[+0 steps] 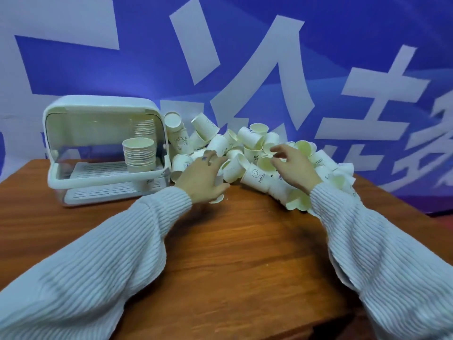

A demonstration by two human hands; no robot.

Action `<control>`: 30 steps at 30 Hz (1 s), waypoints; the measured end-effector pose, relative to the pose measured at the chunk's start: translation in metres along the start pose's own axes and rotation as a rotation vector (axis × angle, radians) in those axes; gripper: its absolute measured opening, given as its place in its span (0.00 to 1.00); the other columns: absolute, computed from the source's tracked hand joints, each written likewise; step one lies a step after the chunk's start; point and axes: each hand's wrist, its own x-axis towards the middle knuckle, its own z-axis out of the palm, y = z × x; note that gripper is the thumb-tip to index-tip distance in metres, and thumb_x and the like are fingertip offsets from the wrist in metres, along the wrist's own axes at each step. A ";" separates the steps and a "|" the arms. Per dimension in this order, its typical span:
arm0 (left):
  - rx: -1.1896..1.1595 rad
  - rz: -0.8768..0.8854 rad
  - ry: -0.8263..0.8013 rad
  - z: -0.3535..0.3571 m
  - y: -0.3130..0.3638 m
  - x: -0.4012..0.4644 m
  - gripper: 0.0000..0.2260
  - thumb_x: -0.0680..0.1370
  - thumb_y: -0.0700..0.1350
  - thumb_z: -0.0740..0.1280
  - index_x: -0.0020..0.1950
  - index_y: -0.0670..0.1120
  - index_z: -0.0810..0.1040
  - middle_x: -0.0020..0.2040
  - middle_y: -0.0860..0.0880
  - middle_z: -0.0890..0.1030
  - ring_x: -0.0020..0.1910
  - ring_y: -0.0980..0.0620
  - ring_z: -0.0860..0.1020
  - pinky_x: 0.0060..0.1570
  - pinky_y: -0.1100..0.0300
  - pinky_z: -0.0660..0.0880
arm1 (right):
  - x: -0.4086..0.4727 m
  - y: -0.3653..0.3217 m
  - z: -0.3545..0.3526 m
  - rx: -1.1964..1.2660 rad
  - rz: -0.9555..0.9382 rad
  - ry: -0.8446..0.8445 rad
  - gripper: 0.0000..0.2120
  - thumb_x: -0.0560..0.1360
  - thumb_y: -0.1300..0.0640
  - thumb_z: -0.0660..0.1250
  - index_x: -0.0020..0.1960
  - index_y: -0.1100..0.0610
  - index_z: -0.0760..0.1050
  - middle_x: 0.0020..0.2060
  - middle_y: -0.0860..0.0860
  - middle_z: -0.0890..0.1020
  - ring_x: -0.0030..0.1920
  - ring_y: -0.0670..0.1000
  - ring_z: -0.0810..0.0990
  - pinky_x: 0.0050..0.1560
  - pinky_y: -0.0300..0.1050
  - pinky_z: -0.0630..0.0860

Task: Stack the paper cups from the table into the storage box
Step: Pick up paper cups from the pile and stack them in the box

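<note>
- Paper cup (219, 190) sits under the left hand (201, 179); the fingers curl around it and hold it just above the tabletop (232, 241).
- Right hand (293, 165) is spread, fingers straight, and touches the loose cups in the pile (247, 148) in front of it; it grips nothing that I can see.
- Most cups in the pile lie on their sides, with mouths turned many ways.
- Storage box (105, 148) stands open to the left of both hands, nearer the left hand, with two upright stacks (139, 154) at its right end.
- I judge the held cup must travel left and keep its mouth up.
</note>
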 end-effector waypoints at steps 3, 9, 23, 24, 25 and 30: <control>0.043 -0.071 -0.088 0.013 0.012 0.011 0.38 0.77 0.54 0.69 0.82 0.52 0.54 0.76 0.41 0.65 0.70 0.37 0.69 0.63 0.39 0.74 | -0.012 0.016 -0.018 -0.115 0.028 -0.031 0.19 0.80 0.48 0.65 0.70 0.49 0.75 0.61 0.46 0.80 0.61 0.48 0.79 0.63 0.51 0.76; 0.220 -0.115 -0.192 0.014 0.012 0.011 0.36 0.75 0.56 0.69 0.80 0.55 0.60 0.71 0.40 0.67 0.68 0.39 0.70 0.60 0.43 0.76 | -0.032 0.046 -0.034 -0.378 0.006 -0.095 0.26 0.75 0.39 0.67 0.71 0.47 0.75 0.65 0.49 0.79 0.66 0.52 0.75 0.65 0.55 0.74; 0.028 -0.060 0.005 -0.017 0.021 -0.022 0.29 0.73 0.63 0.72 0.63 0.46 0.67 0.54 0.48 0.78 0.51 0.46 0.78 0.44 0.52 0.75 | -0.060 0.036 -0.012 -0.861 -0.036 -0.163 0.35 0.69 0.35 0.68 0.72 0.47 0.66 0.65 0.53 0.76 0.65 0.57 0.74 0.64 0.55 0.70; -0.007 -0.060 0.007 -0.020 0.021 -0.023 0.31 0.72 0.63 0.74 0.63 0.45 0.67 0.52 0.49 0.79 0.49 0.47 0.78 0.43 0.53 0.74 | -0.062 0.032 -0.016 -0.842 -0.024 -0.177 0.35 0.69 0.35 0.68 0.72 0.47 0.66 0.65 0.53 0.76 0.65 0.57 0.74 0.63 0.55 0.70; -0.045 -0.062 0.005 -0.022 0.022 -0.024 0.32 0.71 0.63 0.75 0.63 0.45 0.67 0.52 0.49 0.79 0.49 0.47 0.78 0.43 0.54 0.73 | -0.064 0.028 -0.021 -0.816 -0.004 -0.199 0.34 0.70 0.35 0.68 0.72 0.46 0.66 0.66 0.52 0.75 0.66 0.57 0.73 0.62 0.55 0.70; -0.139 -0.187 0.015 -0.036 0.026 -0.039 0.32 0.72 0.66 0.73 0.63 0.46 0.65 0.51 0.49 0.74 0.50 0.46 0.74 0.46 0.52 0.71 | -0.071 0.012 -0.045 -0.645 0.093 -0.249 0.34 0.69 0.37 0.69 0.72 0.45 0.65 0.65 0.50 0.75 0.60 0.56 0.77 0.53 0.54 0.75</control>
